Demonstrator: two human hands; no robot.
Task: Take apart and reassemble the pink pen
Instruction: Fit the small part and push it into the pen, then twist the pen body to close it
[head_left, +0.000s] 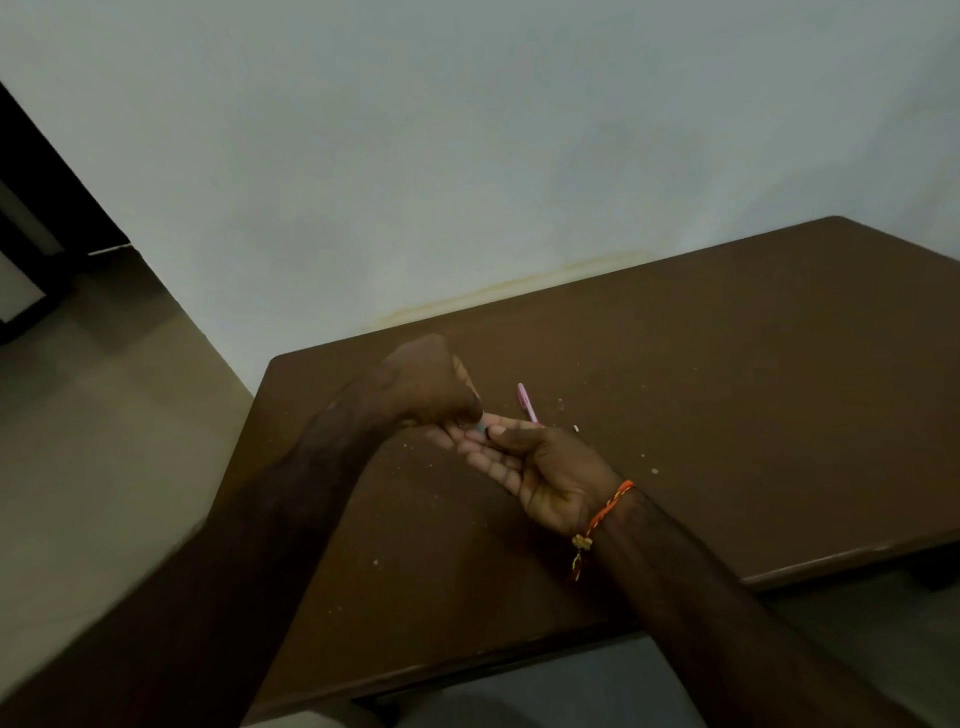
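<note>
A pink pen part (527, 402) lies on the brown table (727, 389), just beyond my hands. My left hand (431, 387) is curled into a fist above the table, its fingertips pinching a small bluish piece (480, 427). My right hand (524, 467) lies palm up below it, thumb pressed on the same small piece. The two hands touch at that spot. What the fist hides inside I cannot tell. An orange thread band (605, 512) circles my right wrist.
Small pale crumbs and a tiny white bit (576, 428) are scattered on the tabletop. A grey wall (467, 156) stands behind the table's far edge. Tiled floor (104, 441) lies to the left, with a dark door frame (41, 208) at far left.
</note>
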